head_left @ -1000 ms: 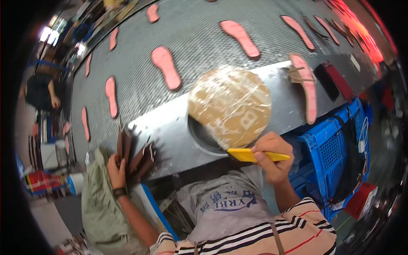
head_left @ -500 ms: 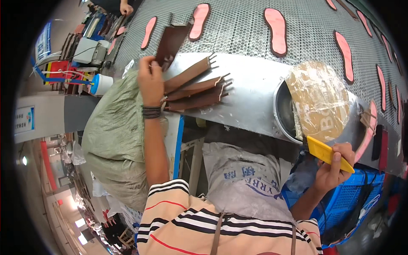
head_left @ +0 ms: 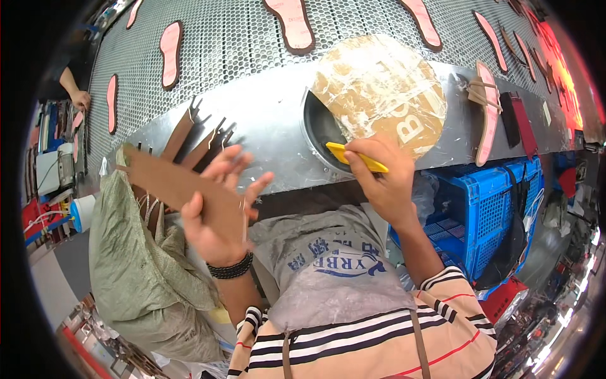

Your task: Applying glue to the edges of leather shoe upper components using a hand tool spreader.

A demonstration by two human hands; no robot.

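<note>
My left hand (head_left: pixel 218 221) grips a flat brown strip, apparently leather (head_left: pixel 167 183), between thumb and palm, its other fingers spread and slightly blurred. The strip is tilted above the table's near edge. In my right hand (head_left: pixel 388 180) is a small yellow plastic scraper (head_left: pixel 353 158), pinched and held over the near rim of a round metal pot (head_left: pixel 322 120). A cardboard disc (head_left: pixel 379 82) wrapped in clear tape covers much of the pot. More brown strips (head_left: pixel 180 136) with dark thin ends lie beyond my left hand.
A perforated conveyor surface (head_left: pixel 227 44) carries several pink insoles (head_left: pixel 170 54) with dark edges. A green woven sack (head_left: pixel 126 252) bulges at the left, and a blue crate (head_left: pixel 486 208) stands at the right. Another person's hand (head_left: pixel 79 98) shows at far left.
My left hand has lifted a brown strip off the table and brought it nearer to me. My right hand has carried the yellow scraper to the pot's rim. The view has swung right.
</note>
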